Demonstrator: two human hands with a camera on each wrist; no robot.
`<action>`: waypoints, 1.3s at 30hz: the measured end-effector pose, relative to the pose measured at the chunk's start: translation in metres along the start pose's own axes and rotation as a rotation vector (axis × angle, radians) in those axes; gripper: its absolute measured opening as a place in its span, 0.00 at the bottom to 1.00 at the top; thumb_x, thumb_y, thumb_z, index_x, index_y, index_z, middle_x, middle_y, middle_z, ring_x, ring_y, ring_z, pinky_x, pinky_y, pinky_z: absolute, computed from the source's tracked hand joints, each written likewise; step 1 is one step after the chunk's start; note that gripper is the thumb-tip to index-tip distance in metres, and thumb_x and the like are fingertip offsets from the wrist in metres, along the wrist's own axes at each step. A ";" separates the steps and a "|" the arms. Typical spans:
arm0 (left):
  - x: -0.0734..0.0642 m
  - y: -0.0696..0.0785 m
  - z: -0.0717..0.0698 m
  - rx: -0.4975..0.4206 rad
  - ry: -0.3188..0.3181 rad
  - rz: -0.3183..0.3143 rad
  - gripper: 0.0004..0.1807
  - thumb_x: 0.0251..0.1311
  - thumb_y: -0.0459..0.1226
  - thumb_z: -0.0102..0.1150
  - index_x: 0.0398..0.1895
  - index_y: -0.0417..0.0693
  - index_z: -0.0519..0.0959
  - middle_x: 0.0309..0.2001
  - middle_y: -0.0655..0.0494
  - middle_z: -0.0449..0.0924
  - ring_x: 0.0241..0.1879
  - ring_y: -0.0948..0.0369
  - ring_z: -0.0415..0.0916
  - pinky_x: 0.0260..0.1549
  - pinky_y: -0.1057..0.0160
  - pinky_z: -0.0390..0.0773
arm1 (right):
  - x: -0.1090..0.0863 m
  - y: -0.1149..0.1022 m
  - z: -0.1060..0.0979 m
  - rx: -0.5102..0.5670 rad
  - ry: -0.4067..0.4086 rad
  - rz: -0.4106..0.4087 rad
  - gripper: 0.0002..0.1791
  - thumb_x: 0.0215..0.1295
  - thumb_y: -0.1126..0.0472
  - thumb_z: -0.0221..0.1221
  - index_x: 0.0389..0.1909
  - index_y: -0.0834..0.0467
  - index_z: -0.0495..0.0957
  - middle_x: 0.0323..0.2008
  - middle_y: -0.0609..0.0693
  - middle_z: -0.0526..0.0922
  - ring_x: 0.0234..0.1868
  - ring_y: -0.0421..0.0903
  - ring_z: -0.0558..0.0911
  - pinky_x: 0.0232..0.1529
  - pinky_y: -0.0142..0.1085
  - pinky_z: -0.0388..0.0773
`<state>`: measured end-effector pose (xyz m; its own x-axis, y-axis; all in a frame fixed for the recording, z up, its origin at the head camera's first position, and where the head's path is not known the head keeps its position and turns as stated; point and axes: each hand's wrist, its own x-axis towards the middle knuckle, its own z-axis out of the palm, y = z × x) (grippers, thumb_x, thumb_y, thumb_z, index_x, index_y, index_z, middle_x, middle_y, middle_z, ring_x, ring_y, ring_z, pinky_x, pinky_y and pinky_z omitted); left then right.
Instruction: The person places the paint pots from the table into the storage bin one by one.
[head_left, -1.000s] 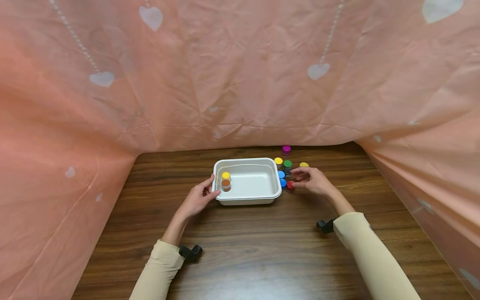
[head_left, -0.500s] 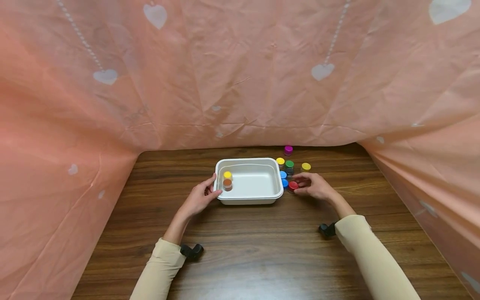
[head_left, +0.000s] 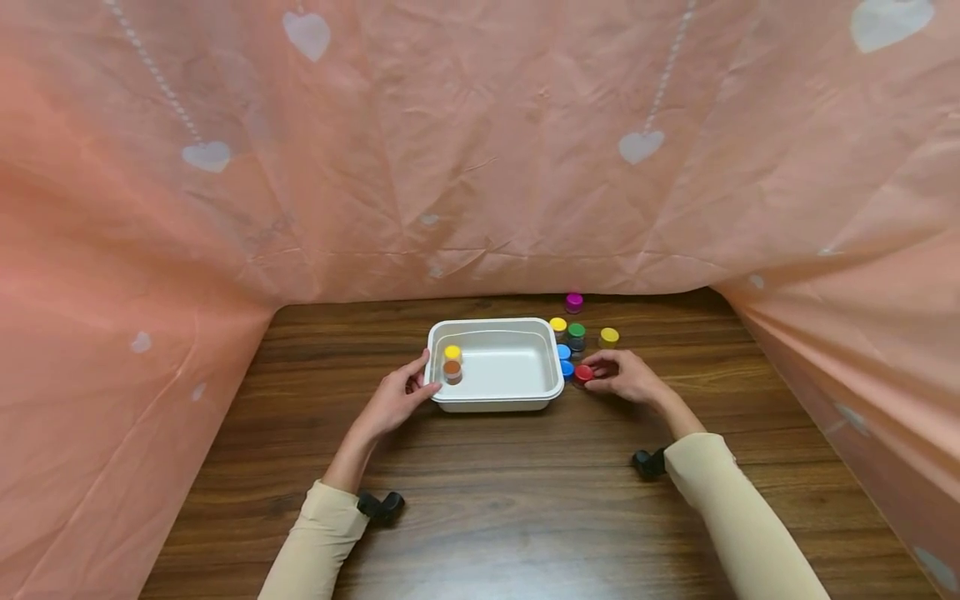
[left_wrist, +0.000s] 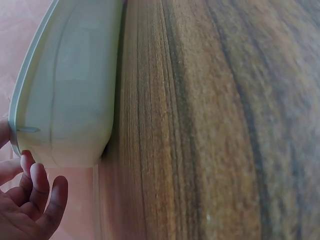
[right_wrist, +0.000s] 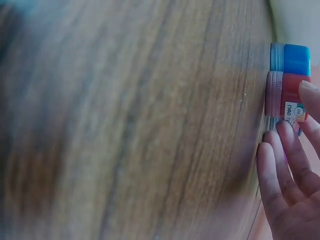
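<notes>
My left hand (head_left: 397,396) grips the left end of a white plastic tray (head_left: 498,404), thumb at the near corner and fingers along the side; the left wrist view shows fingertips at the tray's rim (left_wrist: 25,85). Inside the tray, at its left, sit a yellow-lidded jar (head_left: 452,353) and a brown jar (head_left: 452,372). Beyond the tray's right end, my right hand (head_left: 626,377) pinches a small red-lidded jar (head_left: 582,374) standing on the table. In the right wrist view, the thumb lies on the red lid (right_wrist: 295,87) and other fingers curl below it.
Touching or close to the red one are two blue-lidded jars (head_left: 563,352). Behind them stand a yellow-lidded jar (head_left: 557,325), a green-lidded jar (head_left: 576,333), another yellow-lidded jar (head_left: 609,337) and a magenta-lidded one (head_left: 573,302). A pink curtain (head_left: 480,208) surrounds the wooden table (head_left: 480,500).
My right hand has come down and nearer, its fingers drawing in around the red-lidded jar and uncovering the right-hand yellow-lidded jar. My left hand keeps its grip on the tray.
</notes>
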<state>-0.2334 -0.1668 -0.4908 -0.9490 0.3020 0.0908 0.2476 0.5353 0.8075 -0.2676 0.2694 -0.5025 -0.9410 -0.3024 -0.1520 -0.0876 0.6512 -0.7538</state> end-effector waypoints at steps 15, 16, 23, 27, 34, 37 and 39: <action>-0.002 -0.002 0.000 -0.011 0.020 0.004 0.36 0.69 0.37 0.66 0.76 0.36 0.65 0.35 0.51 0.72 0.33 0.61 0.68 0.32 0.71 0.69 | 0.006 0.000 0.005 -0.006 0.008 -0.002 0.22 0.65 0.59 0.71 0.57 0.63 0.81 0.50 0.60 0.85 0.52 0.54 0.83 0.57 0.43 0.81; -0.002 -0.002 0.000 -0.010 0.019 0.006 0.36 0.69 0.37 0.66 0.76 0.36 0.65 0.35 0.51 0.72 0.34 0.61 0.68 0.32 0.71 0.69 | 0.006 0.000 0.005 -0.010 0.006 -0.001 0.22 0.66 0.59 0.71 0.57 0.63 0.82 0.50 0.60 0.85 0.51 0.53 0.83 0.57 0.43 0.81; -0.003 0.000 0.001 -0.018 0.023 0.019 0.36 0.69 0.37 0.67 0.76 0.35 0.65 0.35 0.50 0.72 0.34 0.60 0.68 0.32 0.71 0.68 | 0.002 -0.004 0.002 -0.021 -0.008 0.002 0.20 0.66 0.59 0.71 0.55 0.64 0.81 0.49 0.60 0.84 0.51 0.54 0.82 0.58 0.47 0.81; -0.003 0.000 0.000 -0.018 0.017 0.013 0.36 0.69 0.37 0.66 0.76 0.35 0.65 0.35 0.50 0.72 0.34 0.59 0.68 0.32 0.71 0.68 | 0.000 -0.007 0.000 -0.027 -0.019 0.002 0.20 0.66 0.59 0.71 0.54 0.63 0.81 0.49 0.60 0.84 0.49 0.52 0.83 0.55 0.45 0.83; -0.002 -0.001 -0.001 -0.004 0.016 0.004 0.36 0.69 0.37 0.66 0.76 0.35 0.65 0.36 0.51 0.72 0.34 0.61 0.68 0.33 0.71 0.68 | -0.003 -0.015 -0.005 0.006 0.013 0.029 0.20 0.68 0.57 0.69 0.56 0.62 0.80 0.51 0.61 0.83 0.50 0.54 0.83 0.56 0.46 0.85; -0.002 0.000 -0.001 0.000 0.018 0.006 0.36 0.69 0.37 0.67 0.76 0.35 0.65 0.35 0.51 0.72 0.34 0.60 0.68 0.32 0.71 0.68 | -0.005 -0.021 -0.008 0.016 0.038 0.026 0.23 0.68 0.54 0.69 0.57 0.62 0.79 0.53 0.62 0.82 0.51 0.55 0.84 0.56 0.47 0.85; -0.002 0.001 -0.001 0.000 0.019 0.007 0.36 0.69 0.37 0.66 0.76 0.35 0.65 0.35 0.51 0.72 0.34 0.60 0.68 0.32 0.71 0.68 | -0.006 -0.025 -0.010 0.024 0.056 0.024 0.24 0.68 0.52 0.69 0.58 0.62 0.78 0.54 0.62 0.82 0.52 0.56 0.84 0.56 0.48 0.85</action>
<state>-0.2319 -0.1675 -0.4897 -0.9507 0.2910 0.1074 0.2544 0.5330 0.8069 -0.2631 0.2616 -0.4760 -0.9596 -0.2471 -0.1348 -0.0575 0.6409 -0.7655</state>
